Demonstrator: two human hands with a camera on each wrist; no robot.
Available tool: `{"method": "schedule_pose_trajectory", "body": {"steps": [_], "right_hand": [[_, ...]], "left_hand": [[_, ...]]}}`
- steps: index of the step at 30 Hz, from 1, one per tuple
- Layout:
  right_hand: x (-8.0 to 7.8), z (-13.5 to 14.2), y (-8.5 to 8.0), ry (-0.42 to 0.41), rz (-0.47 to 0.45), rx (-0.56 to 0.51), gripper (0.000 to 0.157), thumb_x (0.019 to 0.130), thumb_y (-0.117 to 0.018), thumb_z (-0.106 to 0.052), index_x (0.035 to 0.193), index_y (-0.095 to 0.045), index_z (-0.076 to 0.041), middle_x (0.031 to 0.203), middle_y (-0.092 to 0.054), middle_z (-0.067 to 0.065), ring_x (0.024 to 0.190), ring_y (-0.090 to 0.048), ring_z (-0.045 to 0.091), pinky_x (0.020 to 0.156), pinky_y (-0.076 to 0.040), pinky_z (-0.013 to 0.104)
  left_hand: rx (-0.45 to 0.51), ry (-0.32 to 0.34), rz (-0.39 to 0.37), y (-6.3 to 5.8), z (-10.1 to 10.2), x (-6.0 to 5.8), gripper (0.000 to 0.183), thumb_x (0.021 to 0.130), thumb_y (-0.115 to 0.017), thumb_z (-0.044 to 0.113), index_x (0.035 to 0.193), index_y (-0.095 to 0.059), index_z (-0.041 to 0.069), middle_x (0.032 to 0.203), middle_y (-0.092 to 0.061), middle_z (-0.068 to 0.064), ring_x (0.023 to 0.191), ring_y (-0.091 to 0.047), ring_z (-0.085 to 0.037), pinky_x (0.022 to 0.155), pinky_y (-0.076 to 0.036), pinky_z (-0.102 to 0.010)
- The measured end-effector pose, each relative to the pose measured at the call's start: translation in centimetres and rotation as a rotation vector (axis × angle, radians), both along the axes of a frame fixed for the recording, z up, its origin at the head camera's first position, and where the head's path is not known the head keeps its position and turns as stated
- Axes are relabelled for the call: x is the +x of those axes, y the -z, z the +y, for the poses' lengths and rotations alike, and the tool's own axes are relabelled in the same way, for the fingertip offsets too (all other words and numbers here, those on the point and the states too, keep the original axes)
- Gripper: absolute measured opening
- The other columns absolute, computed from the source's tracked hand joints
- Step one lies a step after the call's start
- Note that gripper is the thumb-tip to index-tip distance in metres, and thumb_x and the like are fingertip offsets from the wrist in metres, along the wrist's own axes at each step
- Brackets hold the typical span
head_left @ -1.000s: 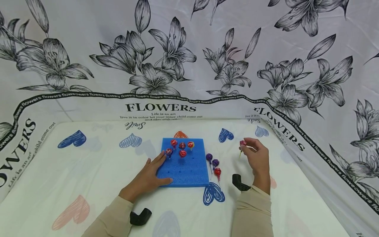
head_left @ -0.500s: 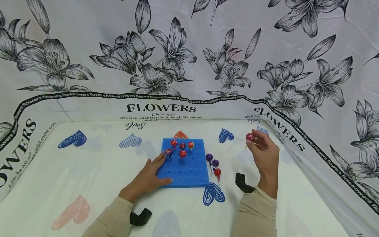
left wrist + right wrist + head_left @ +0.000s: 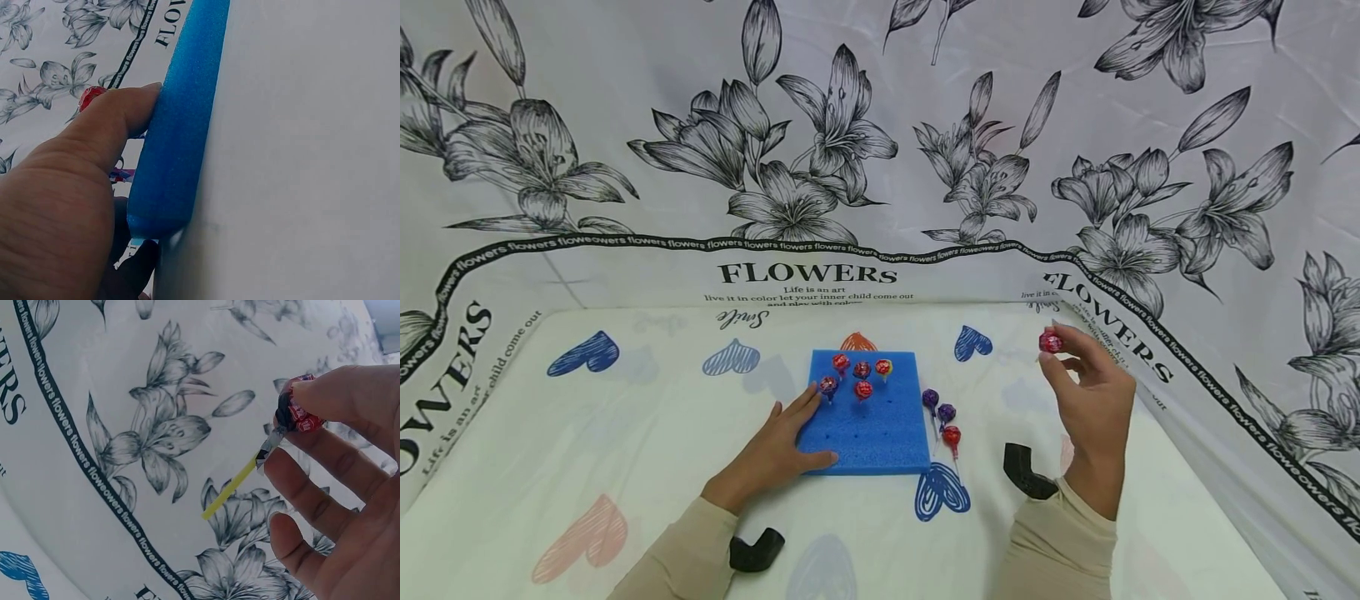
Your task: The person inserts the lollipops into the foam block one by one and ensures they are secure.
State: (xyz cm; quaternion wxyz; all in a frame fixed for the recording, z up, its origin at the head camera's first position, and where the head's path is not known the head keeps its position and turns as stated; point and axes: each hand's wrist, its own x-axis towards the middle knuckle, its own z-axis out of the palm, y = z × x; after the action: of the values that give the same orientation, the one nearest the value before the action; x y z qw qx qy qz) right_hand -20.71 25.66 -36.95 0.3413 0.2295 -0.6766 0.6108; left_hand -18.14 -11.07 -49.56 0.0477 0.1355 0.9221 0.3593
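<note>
A blue foam block (image 3: 865, 437) lies on the table, its top bearing several wrapped lollipops (image 3: 862, 389) standing in the far part. My left hand (image 3: 775, 446) rests against the block's near left corner, fingers along its left side and thumb on its front edge. The left wrist view shows the thumb (image 3: 119, 115) touching the blue foam (image 3: 178, 125). Raised off the table to the right, my right hand (image 3: 1093, 400) pinches a red-wrapped lollipop (image 3: 1050, 342) by its head. Its yellow stick (image 3: 231, 490) points down and away from the fingers in the right wrist view.
Beside the block's right edge lie two purple lollipops (image 3: 946, 412) and a red one (image 3: 951, 437). Small holes dot the foam's front half. A black bent piece sits by each wrist, at the left (image 3: 756, 550) and right (image 3: 1028, 472). Flower-printed cloth (image 3: 850, 167) hangs behind.
My right hand has moved right and slightly up and away with the lollipop, farther from the foam block. The left hand and the block have stayed put.
</note>
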Motion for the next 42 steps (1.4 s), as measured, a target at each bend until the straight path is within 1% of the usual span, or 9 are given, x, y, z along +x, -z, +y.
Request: {"method": "schedule_pose_trajectory", "body": {"steps": [6, 13, 16, 20, 24, 26, 31, 38, 42], "right_hand": [[0.8, -0.3, -1.0, -0.091, 0.091, -0.059, 0.035, 0.076, -0.056, 0.028, 0.111, -0.056, 0.025, 0.105, -0.064, 0.025, 0.092, -0.060, 0.026, 0.075, -0.047, 0.029], [1.1, -1.1, -1.5, -0.173, 0.161, -0.126, 0.034, 0.075, -0.057, 0.027, 0.109, -0.055, 0.026, 0.105, -0.064, 0.028, 0.092, -0.063, 0.028, 0.083, -0.049, 0.030], [1.2, -1.7, -1.6, -0.211, 0.178, -0.171, 0.034, 0.075, -0.058, 0.027, 0.108, -0.055, 0.026, 0.104, -0.064, 0.029, 0.091, -0.064, 0.029, 0.083, -0.050, 0.030], [1.1, -2.4, -1.7, -0.240, 0.193, -0.247, 0.033, 0.075, -0.058, 0.027, 0.108, -0.056, 0.025, 0.104, -0.064, 0.029, 0.090, -0.066, 0.031, 0.083, -0.053, 0.031], [0.9, -3.2, -1.9, -0.279, 0.196, -0.331, 0.032, 0.076, -0.058, 0.026, 0.108, -0.055, 0.026, 0.103, -0.063, 0.031, 0.088, -0.066, 0.034, 0.083, -0.054, 0.036], [0.8, -3.7, -1.9, -0.301, 0.187, -0.355, 0.031, 0.076, -0.058, 0.026, 0.107, -0.054, 0.026, 0.102, -0.062, 0.032, 0.087, -0.066, 0.035, 0.083, -0.054, 0.038], [0.7, -4.7, -1.8, -0.318, 0.142, -0.316, 0.031, 0.078, -0.058, 0.024, 0.109, -0.054, 0.025, 0.102, -0.061, 0.031, 0.085, -0.066, 0.036, 0.083, -0.054, 0.040], [0.1, -6.0, -1.2, -0.271, 0.106, -0.130, 0.031, 0.080, -0.058, 0.021, 0.111, -0.056, 0.021, 0.104, -0.063, 0.026, 0.093, -0.067, 0.033, 0.085, -0.053, 0.035], [-0.2, -6.7, -0.9, -0.269, 0.109, -0.068, 0.031, 0.081, -0.061, 0.018, 0.111, -0.057, 0.020, 0.105, -0.065, 0.024, 0.095, -0.066, 0.030, 0.085, -0.053, 0.033]], "left_hand": [[-0.004, -0.002, -0.007, 0.1, -0.1, 0.0, 0.098, 0.078, -0.075, 0.053, 0.152, -0.029, 0.009, 0.160, -0.015, -0.004, 0.142, -0.007, -0.043, 0.111, -0.013, -0.058], [0.000, -0.004, -0.009, 0.1, -0.1, 0.0, 0.098, 0.078, -0.076, 0.052, 0.152, -0.029, 0.008, 0.160, -0.015, -0.005, 0.142, -0.007, -0.043, 0.111, -0.011, -0.057], [-0.002, -0.005, -0.012, 0.1, -0.1, 0.0, 0.098, 0.078, -0.076, 0.052, 0.152, -0.029, 0.008, 0.160, -0.015, -0.004, 0.142, -0.006, -0.043, 0.111, -0.012, -0.057], [-0.006, -0.002, -0.011, 0.1, -0.1, 0.1, 0.098, 0.078, -0.075, 0.053, 0.152, -0.029, 0.008, 0.160, -0.015, -0.005, 0.142, -0.006, -0.044, 0.110, -0.012, -0.059], [-0.008, -0.001, -0.012, 0.0, -0.1, 0.0, 0.098, 0.078, -0.075, 0.054, 0.152, -0.029, 0.009, 0.160, -0.015, -0.004, 0.142, -0.006, -0.044, 0.110, -0.013, -0.059], [-0.006, -0.002, -0.012, 0.0, -0.1, 0.0, 0.098, 0.078, -0.075, 0.053, 0.152, -0.029, 0.009, 0.160, -0.015, -0.004, 0.142, -0.006, -0.044, 0.110, -0.012, -0.058], [-0.006, -0.003, -0.015, 0.0, -0.1, 0.1, 0.098, 0.078, -0.075, 0.053, 0.152, -0.029, 0.009, 0.160, -0.015, -0.004, 0.142, -0.006, -0.044, 0.110, -0.013, -0.059], [-0.006, -0.001, -0.004, 0.1, -0.1, 0.0, 0.098, 0.078, -0.075, 0.053, 0.152, -0.029, 0.009, 0.160, -0.015, -0.004, 0.143, -0.007, -0.041, 0.112, -0.011, -0.056], [-0.012, 0.001, -0.007, 0.1, -0.1, -0.1, 0.099, 0.078, -0.075, 0.054, 0.152, -0.028, 0.009, 0.160, -0.015, -0.004, 0.143, -0.008, -0.039, 0.112, -0.010, -0.055]]}}
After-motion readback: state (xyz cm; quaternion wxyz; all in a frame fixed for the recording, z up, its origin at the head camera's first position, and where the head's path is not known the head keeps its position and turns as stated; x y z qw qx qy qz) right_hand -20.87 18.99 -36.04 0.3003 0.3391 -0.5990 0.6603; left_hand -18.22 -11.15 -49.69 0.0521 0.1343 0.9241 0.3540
